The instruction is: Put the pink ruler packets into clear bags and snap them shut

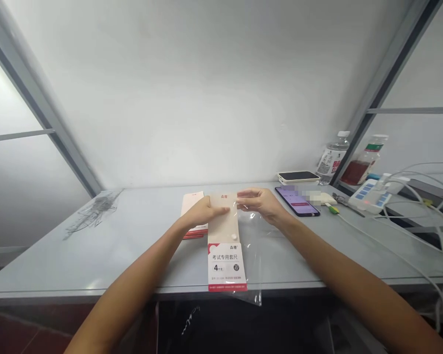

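My left hand [203, 212] grips a cream ruler-set packet [222, 223] by its left edge, thumb lying across the front. A white-and-red card [227, 268] printed with Chinese text and a "4" covers the packet's lower part, which hangs past the desk's front edge. Along the right side droops a clear plastic bag [254, 255]. Its upper part is pinched by my right hand [261, 202], whose fingertips are at the packet's top right edge. Behind my left hand lies a stack of similar red-and-white packets [192, 200], partly hidden.
On the grey desk [133, 246], a lit phone [297, 200] lies right of my hands, a second phone [299, 177] behind it. A water bottle [332, 160], a jar of red liquid [363, 162] and a power strip [372, 194] with trailing cables occupy the right end.
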The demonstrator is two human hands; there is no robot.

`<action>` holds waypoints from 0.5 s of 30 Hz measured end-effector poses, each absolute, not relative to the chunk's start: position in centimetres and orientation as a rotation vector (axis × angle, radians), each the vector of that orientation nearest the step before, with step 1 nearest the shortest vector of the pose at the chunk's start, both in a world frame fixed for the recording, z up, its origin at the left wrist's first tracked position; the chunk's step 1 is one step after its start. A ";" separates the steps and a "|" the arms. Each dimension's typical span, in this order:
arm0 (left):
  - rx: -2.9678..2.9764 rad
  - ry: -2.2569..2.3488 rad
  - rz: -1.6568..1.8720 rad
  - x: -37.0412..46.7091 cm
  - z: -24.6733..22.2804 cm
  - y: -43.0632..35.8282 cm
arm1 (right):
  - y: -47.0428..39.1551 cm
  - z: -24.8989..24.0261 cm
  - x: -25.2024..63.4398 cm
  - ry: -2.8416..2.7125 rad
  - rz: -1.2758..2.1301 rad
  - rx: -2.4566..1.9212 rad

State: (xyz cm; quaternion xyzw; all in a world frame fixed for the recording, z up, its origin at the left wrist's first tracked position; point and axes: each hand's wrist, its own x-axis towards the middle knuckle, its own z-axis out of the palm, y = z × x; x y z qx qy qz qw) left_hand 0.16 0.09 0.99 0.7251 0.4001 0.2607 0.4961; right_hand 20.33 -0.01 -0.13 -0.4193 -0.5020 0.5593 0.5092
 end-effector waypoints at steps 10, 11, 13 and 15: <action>1.768 0.996 0.779 0.6 0.9 -0.1 | -0.1 -0.2 19.9 -1.191 1.273 -0.914; 1.781 0.998 0.770 0.6 0.9 -0.1 | -0.1 -0.2 19.9 -1.190 1.270 -0.917; 1.799 1.002 0.759 0.5 1.0 -0.1 | 0.0 -0.3 19.9 -1.185 1.269 -0.928; 1.803 1.011 0.758 0.4 1.2 -0.2 | 0.1 -0.4 19.9 -1.179 1.272 -0.941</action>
